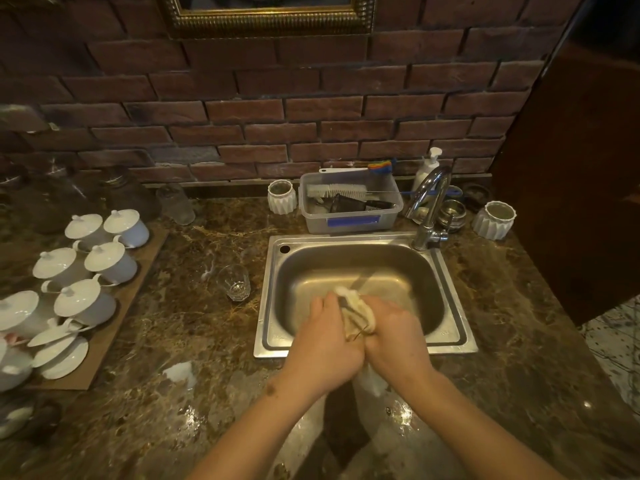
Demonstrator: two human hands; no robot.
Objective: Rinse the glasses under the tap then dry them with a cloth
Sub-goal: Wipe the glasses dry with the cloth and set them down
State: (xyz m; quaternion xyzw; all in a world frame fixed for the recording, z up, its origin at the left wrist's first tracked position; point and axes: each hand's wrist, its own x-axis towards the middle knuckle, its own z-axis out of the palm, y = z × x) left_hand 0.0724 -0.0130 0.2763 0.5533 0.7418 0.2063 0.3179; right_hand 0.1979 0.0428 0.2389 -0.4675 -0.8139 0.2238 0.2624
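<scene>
Over the front of the steel sink (273,327) my left hand (329,341) and my right hand (394,337) press together around a bunched cream cloth (356,313). Whether a glass is wrapped inside the cloth is hidden. A clear faceted glass (235,282) stands upright on the marble counter just left of the sink, apart from both hands. The chrome tap (427,209) rises at the sink's back right corner; a thin streak reaches from it down toward the cloth. A tall clear glass (176,204) stands at the back by the wall.
A plastic tub (349,220) with brushes sits behind the sink, flanked by white ribbed pots (282,197) (493,220). A soap pump (427,168) stands behind the tap. White lidded cups (104,258) crowd a board on the left. A dark panel (571,202) stands at the right.
</scene>
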